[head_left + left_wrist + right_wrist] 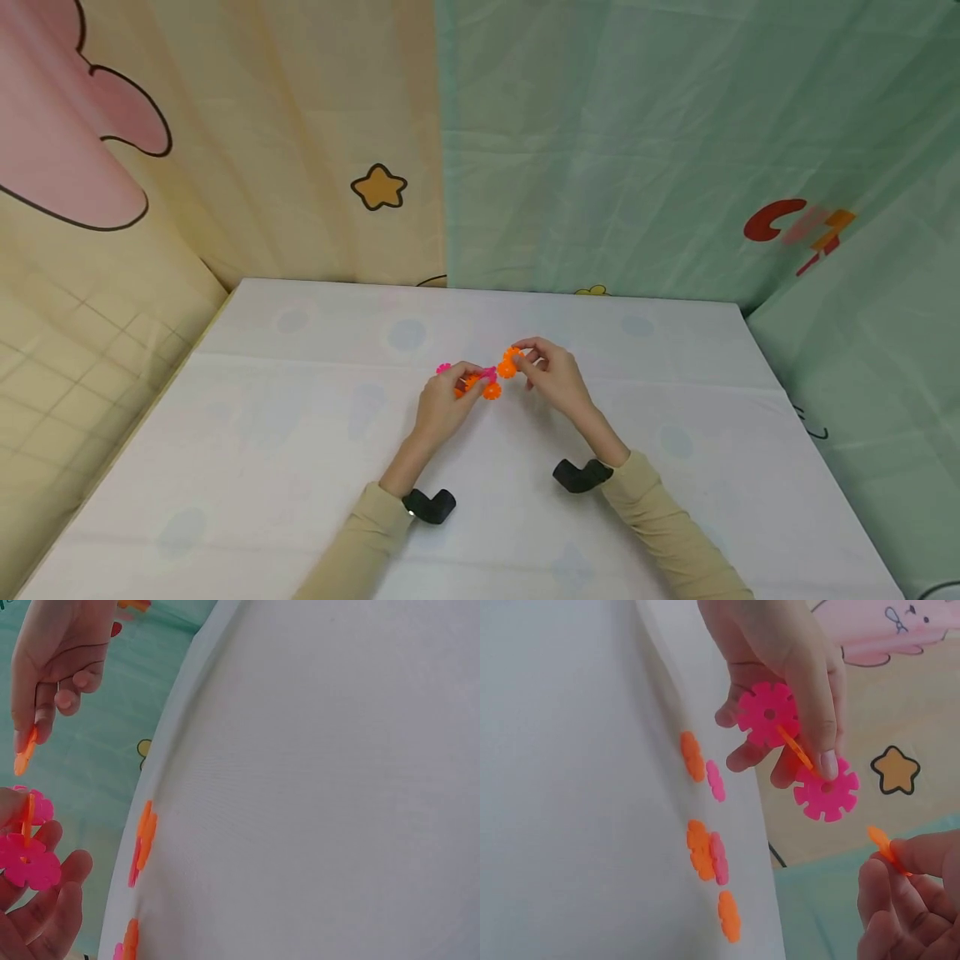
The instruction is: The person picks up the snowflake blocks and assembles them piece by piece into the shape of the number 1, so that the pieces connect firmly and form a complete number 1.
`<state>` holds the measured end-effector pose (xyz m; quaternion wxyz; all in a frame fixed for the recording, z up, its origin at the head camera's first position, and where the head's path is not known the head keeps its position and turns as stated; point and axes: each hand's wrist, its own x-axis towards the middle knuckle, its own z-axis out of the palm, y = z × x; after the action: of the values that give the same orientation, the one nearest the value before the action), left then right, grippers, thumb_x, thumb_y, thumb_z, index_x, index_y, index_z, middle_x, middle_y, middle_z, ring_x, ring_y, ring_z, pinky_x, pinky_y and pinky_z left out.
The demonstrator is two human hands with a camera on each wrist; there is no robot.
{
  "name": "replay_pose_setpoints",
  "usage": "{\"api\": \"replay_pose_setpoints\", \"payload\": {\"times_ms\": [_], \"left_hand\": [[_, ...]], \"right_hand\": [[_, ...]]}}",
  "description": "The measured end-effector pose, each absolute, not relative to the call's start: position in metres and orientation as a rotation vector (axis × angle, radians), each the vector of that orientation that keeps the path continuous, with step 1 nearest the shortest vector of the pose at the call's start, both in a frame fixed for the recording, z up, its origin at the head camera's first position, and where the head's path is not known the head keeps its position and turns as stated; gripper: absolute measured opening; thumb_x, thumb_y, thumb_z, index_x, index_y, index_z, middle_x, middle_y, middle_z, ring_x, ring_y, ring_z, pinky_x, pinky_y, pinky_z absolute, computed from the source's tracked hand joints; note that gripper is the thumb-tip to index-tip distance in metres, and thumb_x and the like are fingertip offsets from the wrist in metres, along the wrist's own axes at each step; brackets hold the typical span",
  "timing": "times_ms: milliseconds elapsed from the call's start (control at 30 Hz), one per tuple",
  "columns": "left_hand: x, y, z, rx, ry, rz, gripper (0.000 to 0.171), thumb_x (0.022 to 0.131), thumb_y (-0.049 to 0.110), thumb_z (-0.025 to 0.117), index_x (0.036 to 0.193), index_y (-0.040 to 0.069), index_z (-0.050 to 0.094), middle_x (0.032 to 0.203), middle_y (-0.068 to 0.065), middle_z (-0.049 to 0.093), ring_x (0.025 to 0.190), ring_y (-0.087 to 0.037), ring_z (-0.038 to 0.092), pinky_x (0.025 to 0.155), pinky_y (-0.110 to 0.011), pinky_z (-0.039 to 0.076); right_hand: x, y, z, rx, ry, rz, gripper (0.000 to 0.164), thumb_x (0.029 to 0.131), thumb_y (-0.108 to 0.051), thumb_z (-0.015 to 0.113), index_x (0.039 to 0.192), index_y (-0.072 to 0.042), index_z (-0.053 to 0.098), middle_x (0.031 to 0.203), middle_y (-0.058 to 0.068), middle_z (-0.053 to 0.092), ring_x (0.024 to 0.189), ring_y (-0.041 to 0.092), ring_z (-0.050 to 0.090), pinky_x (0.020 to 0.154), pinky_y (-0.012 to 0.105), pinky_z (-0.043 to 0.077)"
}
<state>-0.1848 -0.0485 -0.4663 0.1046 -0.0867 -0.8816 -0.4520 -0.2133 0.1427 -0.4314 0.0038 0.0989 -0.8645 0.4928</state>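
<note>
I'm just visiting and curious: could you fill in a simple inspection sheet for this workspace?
Surface: white table, marked with faint pale spots.
Job's things: two pink notched discs with an orange piece between them, apparently slotted in; a separate orange disc; loose orange and pink discs lying on the table.
Clutter: nothing seen beyond those loose discs.
Grippers: bare human hands; the left hand holds the joined pieces, the right hand pinches the separate orange disc.
Cables: nothing seen; a black fitting sits at each wrist.
Surroundings: cream curtain with a printed star, and green curtain beside it.
</note>
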Motion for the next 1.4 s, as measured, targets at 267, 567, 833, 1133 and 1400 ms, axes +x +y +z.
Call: {"api": "replay_pose_setpoints", "payload": {"times_ms": [267, 567, 833, 1133, 1400], "left_hand": [[-0.184, -0.045, -0.465, -0.249, -2.595, -1.369, 0.020, 0.090, 0.030, 0.068, 0.103, 0.014, 0.070, 0.090, 0.000, 0.072, 0.079, -0.015, 0.060, 0.065, -0.023, 0.046], [-0.184, -0.044, -0.466, -0.261, -2.578, -1.397, 0.018, 0.091, 0.029, 0.067, 0.099, 0.013, 0.068, 0.085, -0.001, 0.072, 0.078, -0.015, 0.061, 0.067, -0.024, 0.048], [-0.184, -0.042, -0.465, -0.299, -2.577, -1.388, 0.014, 0.091, 0.025, 0.067, 0.094, 0.011, 0.064, 0.085, -0.003, 0.070, 0.075, -0.015, 0.059, 0.063, -0.020, 0.047], [-0.185, -0.042, -0.466, -0.324, -2.601, -1.318, 0.016, 0.092, 0.026, 0.065, 0.094, 0.011, 0.063, 0.082, -0.003, 0.070, 0.065, -0.011, 0.055, 0.058, -0.018, 0.046], [-0.189, -0.043, -0.463, -0.353, -2.605, -1.281, 0.016, 0.092, 0.027, 0.064, 0.095, 0.012, 0.063, 0.077, -0.001, 0.069, 0.057, -0.009, 0.047, 0.051, -0.018, 0.041]], "right_hand": [[-0.209, 0.138, -0.428, 0.307, -2.638, 1.607, 0.024, 0.093, -0.018, 0.064, 0.114, -0.008, 0.064, 0.084, 0.021, 0.062, 0.062, 0.042, 0.060, 0.047, 0.021, 0.041], [-0.207, 0.133, -0.430, 0.295, -2.639, 1.616, 0.024, 0.092, -0.015, 0.064, 0.114, -0.007, 0.065, 0.085, 0.023, 0.063, 0.062, 0.042, 0.059, 0.046, 0.020, 0.039], [-0.208, 0.129, -0.433, 0.268, -2.614, 1.621, 0.023, 0.092, -0.014, 0.064, 0.114, -0.007, 0.065, 0.082, 0.022, 0.065, 0.061, 0.043, 0.059, 0.045, 0.019, 0.035], [-0.208, 0.125, -0.431, 0.232, -2.621, 1.591, 0.023, 0.091, -0.013, 0.065, 0.113, -0.007, 0.066, 0.079, 0.019, 0.065, 0.060, 0.041, 0.060, 0.044, 0.020, 0.035], [-0.208, 0.122, -0.430, 0.205, -2.650, 1.565, 0.023, 0.090, -0.016, 0.066, 0.112, -0.008, 0.067, 0.077, 0.015, 0.064, 0.061, 0.038, 0.060, 0.045, 0.021, 0.038]]}}
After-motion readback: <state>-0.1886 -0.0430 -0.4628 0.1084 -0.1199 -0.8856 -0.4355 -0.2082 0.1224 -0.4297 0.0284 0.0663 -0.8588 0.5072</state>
